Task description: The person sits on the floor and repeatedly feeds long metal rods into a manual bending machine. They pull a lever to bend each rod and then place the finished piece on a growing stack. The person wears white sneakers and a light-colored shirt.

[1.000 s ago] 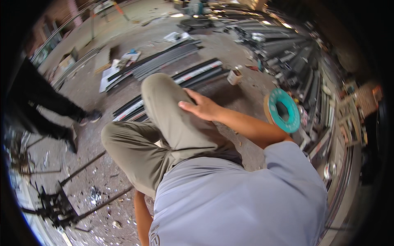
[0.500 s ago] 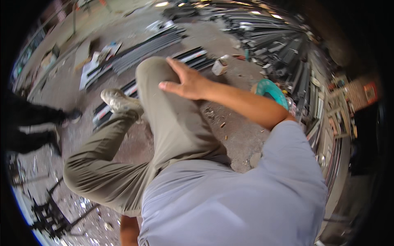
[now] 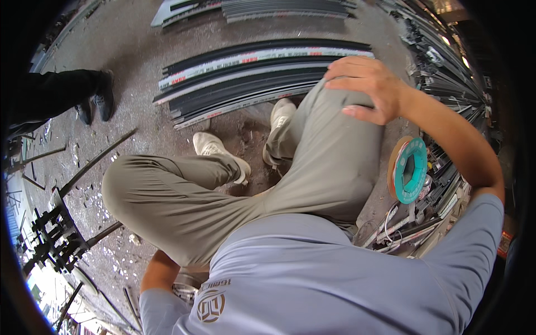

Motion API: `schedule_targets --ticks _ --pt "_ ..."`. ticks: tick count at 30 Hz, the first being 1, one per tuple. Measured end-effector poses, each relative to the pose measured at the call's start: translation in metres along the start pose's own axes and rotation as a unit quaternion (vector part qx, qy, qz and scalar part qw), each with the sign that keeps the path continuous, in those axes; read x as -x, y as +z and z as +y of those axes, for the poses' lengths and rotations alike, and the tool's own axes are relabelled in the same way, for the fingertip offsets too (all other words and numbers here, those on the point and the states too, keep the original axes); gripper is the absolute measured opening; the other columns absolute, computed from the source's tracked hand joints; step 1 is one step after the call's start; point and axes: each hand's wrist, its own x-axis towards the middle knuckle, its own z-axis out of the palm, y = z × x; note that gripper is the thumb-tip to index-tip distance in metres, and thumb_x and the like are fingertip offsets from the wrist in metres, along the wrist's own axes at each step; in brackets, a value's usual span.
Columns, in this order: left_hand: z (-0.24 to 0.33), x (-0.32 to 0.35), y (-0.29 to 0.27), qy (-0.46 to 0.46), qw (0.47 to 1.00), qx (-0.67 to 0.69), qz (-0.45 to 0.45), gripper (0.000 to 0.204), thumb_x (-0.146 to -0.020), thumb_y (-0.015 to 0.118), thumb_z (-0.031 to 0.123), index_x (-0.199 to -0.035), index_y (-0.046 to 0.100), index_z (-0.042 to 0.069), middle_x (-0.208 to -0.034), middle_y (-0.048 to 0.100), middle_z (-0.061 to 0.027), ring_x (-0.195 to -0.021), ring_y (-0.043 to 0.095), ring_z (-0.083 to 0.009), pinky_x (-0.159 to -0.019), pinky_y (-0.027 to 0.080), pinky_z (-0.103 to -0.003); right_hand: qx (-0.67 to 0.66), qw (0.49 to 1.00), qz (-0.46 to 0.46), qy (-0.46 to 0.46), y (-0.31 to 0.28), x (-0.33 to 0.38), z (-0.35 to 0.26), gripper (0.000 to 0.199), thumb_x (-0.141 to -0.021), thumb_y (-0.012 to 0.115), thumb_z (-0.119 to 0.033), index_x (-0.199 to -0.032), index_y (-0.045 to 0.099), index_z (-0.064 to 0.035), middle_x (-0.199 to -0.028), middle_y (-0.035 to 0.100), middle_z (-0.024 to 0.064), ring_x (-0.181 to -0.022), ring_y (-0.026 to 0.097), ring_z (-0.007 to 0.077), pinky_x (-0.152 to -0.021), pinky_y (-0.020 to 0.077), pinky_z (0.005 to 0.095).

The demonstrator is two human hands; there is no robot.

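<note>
My right hand lies on my right knee, its fingers stretched over the cloth of my grey-green trousers. No object is in it. Of my left arm only the forearm and sleeve show, beside my bent left leg. My left hand itself is hidden behind that leg. Just past my right knee lies a bundle of long dark profile bars, some with printed white film. A spool with a turquoise face stands to the right, under my right forearm and apart from it.
A second stack of grey bars lies farther off. Many metal lengths are heaped along the right. At the left stands a black metal frame with rods. Another person's dark-clad legs and shoes are at the far left. Scraps litter the floor.
My view has swung round, so the bars, the spool and the other person's legs sit differently in it. More of my left arm shows. My right hand has stayed on my knee.
</note>
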Motion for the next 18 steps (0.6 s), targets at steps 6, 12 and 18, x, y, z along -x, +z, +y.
schedule_targets --ticks 6,12,18 --pt "0.020 -0.040 -0.027 -0.019 0.999 -0.041 -0.030 0.054 -0.102 0.055 0.036 -0.144 0.054 0.002 -0.137 0.064 -0.0188 -0.122 0.063 -0.0282 -0.103 0.050 -0.040 -0.081 0.994 -0.073 0.004 0.008 -0.011 0.056 0.048 -0.076 0.071 -0.030 -0.114 0.067 -0.0006 -0.118 0.067 0.0180 -0.108 0.063 0.0404 -0.098 0.0507 0.0510" --pt "0.030 -0.042 -0.056 -0.075 0.994 -0.063 -0.051 0.054 -0.102 0.055 0.036 -0.144 0.054 0.002 -0.137 0.064 -0.0189 -0.122 0.063 -0.0284 -0.103 0.050 -0.040 -0.180 0.980 -0.068 -0.040 0.021 -0.062 0.114 0.047 -0.069 0.073 -0.025 -0.106 0.067 0.0027 -0.111 0.068 0.0201 -0.097 0.066 0.0406 -0.091 0.0538 0.0522" --pt "0.044 -0.062 -0.077 -0.111 0.988 -0.075 -0.074 0.054 -0.101 0.056 0.036 -0.144 0.054 0.002 -0.137 0.063 -0.0190 -0.122 0.063 -0.0285 -0.103 0.050 -0.040 -0.224 0.970 -0.094 -0.025 0.031 -0.076 0.176 0.040 -0.069 0.068 -0.020 -0.101 0.066 0.0043 -0.110 0.069 0.0217 -0.095 0.067 0.0410 -0.086 0.0542 0.0513"
